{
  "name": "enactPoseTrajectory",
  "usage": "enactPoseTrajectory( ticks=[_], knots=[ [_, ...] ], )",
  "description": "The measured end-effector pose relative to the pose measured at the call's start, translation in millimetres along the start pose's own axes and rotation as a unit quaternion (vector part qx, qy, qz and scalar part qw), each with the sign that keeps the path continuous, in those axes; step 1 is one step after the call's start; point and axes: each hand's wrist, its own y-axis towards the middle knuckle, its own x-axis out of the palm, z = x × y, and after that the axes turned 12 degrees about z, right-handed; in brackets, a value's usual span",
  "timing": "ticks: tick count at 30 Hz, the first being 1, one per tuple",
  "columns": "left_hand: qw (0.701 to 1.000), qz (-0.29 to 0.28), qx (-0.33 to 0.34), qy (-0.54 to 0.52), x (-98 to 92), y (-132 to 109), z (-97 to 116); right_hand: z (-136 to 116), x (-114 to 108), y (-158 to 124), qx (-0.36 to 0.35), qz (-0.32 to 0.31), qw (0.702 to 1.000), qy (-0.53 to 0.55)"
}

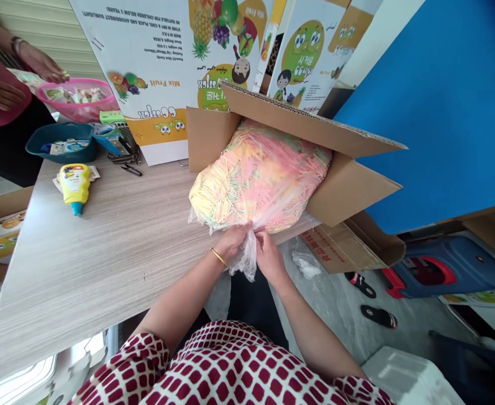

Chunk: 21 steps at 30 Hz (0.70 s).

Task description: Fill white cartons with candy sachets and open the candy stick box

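A large clear plastic bag bulges out of a cardboard box that lies on its side, its opening towards me. Thin pastel sticks in pink, yellow and green fill the bag. My left hand is closed on the gathered neck of the bag, at the table's front edge. Close beside it, my right hand pinches the same bunched plastic. The loose end of the bag hangs down between both hands. What the fingertips do inside the folds is hidden.
On the wooden table stand a yellow glue bottle, small scissors, a teal basket and a pink basket. Printed cartons rise behind. Another person's hand hovers by the pink basket. Slippers lie on the floor.
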Motion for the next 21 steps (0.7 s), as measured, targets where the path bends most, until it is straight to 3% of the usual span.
enactPoseTrajectory(
  ticks=[2,5,8,13,16,21],
  knots=[
    [0.998,0.029,0.041,0.037,1.7,-2.7,-0.6,-7.3,-7.4,-10.0,-0.11,0.084,0.984,-0.108],
    [0.996,0.036,0.061,0.058,0.8,-5.0,2.1,-24.6,-5.7,-20.6,-0.189,0.094,0.952,-0.224],
    [0.997,0.016,0.047,0.055,-0.2,-4.1,5.5,-39.0,2.6,-21.2,-0.185,0.045,0.93,-0.314],
    [0.997,-0.026,-0.059,-0.035,1.9,-1.5,10.2,-45.0,7.6,-18.2,-0.166,0.01,0.912,-0.374],
    [0.993,-0.02,-0.098,-0.062,2.9,-1.7,11.5,-43.8,11.0,-15.7,-0.139,-0.029,0.902,-0.408],
    [0.998,0.04,-0.024,-0.045,7.1,-4.4,5.0,-35.7,26.8,-0.4,-0.108,-0.037,0.908,-0.404]
  ],
)
